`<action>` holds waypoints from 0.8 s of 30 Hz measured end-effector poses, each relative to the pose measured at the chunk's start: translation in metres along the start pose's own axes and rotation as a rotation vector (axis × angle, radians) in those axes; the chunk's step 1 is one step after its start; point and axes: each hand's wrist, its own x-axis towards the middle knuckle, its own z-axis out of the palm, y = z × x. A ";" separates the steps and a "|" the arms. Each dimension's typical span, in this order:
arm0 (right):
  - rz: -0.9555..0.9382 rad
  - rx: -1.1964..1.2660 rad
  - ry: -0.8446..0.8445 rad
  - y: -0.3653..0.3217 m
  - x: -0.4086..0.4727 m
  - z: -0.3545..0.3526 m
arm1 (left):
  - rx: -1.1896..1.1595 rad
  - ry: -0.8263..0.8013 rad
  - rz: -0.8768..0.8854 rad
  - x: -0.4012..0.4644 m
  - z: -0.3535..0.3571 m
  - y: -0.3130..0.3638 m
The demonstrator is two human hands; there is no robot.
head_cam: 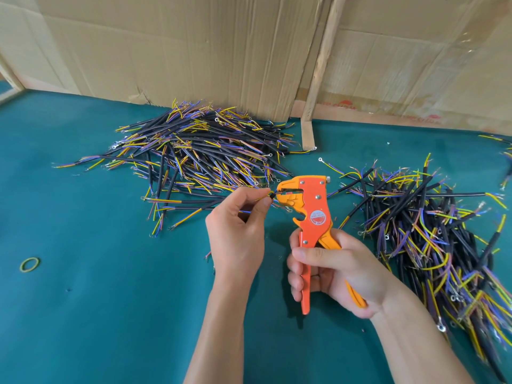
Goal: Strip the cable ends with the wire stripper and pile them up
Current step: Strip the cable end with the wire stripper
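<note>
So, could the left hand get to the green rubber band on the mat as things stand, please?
Probably yes, once freed: the rubber band lies alone on bare mat to the left, nothing between. But the left hand is pinching a cable fed into the wire stripper.

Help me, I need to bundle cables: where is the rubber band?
Head view: the rubber band lies alone on the green table, far left of both hands.

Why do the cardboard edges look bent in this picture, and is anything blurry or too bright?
Head view: the wide-angle lens bows the cardboard wall and wooden strip near the frame edges. Light is soft and even, with faint shadows under the left hand and wire stripper. Tape on the cardboard glints upper right. The right cable pile smears slightly toward the corner.
</note>
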 end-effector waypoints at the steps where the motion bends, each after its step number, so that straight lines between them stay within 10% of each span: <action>1: 0.000 0.003 0.000 0.000 0.000 0.000 | 0.001 0.000 0.000 0.000 0.000 0.000; 24: 0.017 -0.024 0.205 0.002 0.003 0.011 | -0.008 -0.018 0.002 -0.002 0.001 0.002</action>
